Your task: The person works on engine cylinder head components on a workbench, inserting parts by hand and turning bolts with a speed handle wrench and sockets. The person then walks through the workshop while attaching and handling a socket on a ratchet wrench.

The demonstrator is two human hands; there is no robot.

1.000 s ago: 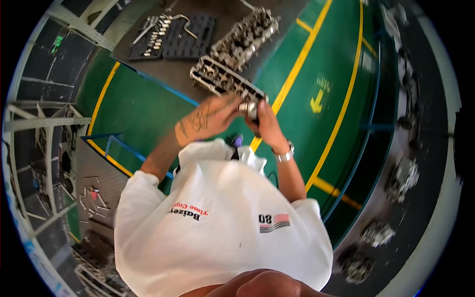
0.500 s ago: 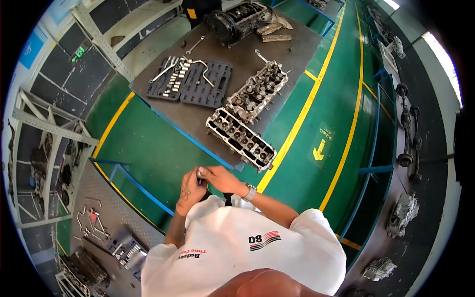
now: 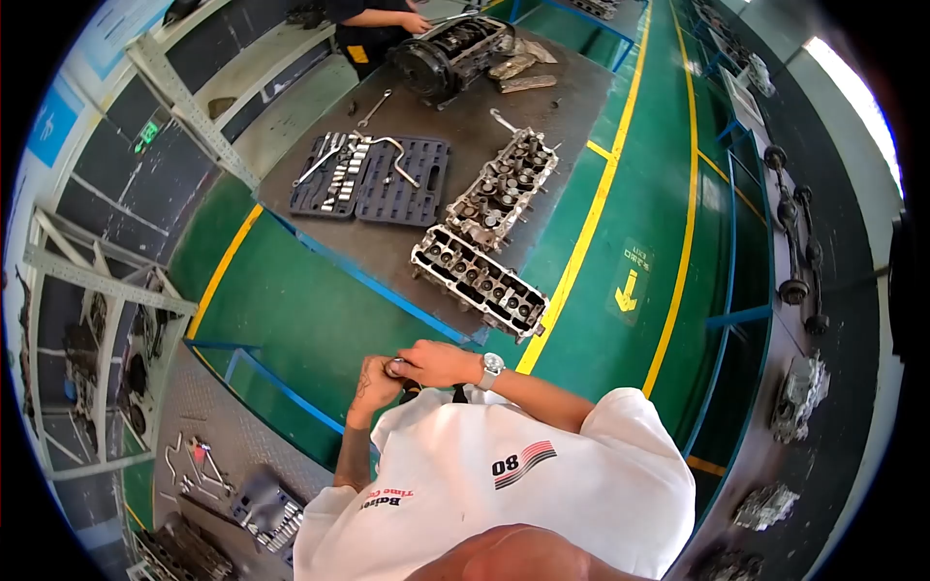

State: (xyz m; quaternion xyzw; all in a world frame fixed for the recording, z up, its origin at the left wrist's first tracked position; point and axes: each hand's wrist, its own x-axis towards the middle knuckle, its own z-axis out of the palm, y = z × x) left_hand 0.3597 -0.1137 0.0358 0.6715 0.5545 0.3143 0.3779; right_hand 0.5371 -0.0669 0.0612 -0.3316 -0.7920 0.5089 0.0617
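Note:
My left hand (image 3: 377, 383) is closed in front of my waist around a small round metal part (image 3: 393, 367), whose end shows between the hands. My right hand (image 3: 436, 364), with a watch on its wrist, comes in from the side and its fingers close on the same part. Most of it is hidden, so its exact kind does not show. Beyond the hands, a cylinder head (image 3: 480, 282) lies at the near corner of the workbench (image 3: 334, 237). Touching its far side is a second cylinder head (image 3: 504, 186) with valve gear on top.
An open socket set case (image 3: 402, 179) and a combination wrench (image 3: 375, 108) lie on the bench. At its far end, a person's hand (image 3: 416, 22) is by an engine block (image 3: 450, 58). Another bench (image 3: 218, 407) with tools stands lower left; shelving (image 3: 107, 276) lines the left.
A co-worker's arms and hand have come into view by the engine block. My view has shifted slightly. Both my hands stay together on the small metal part.

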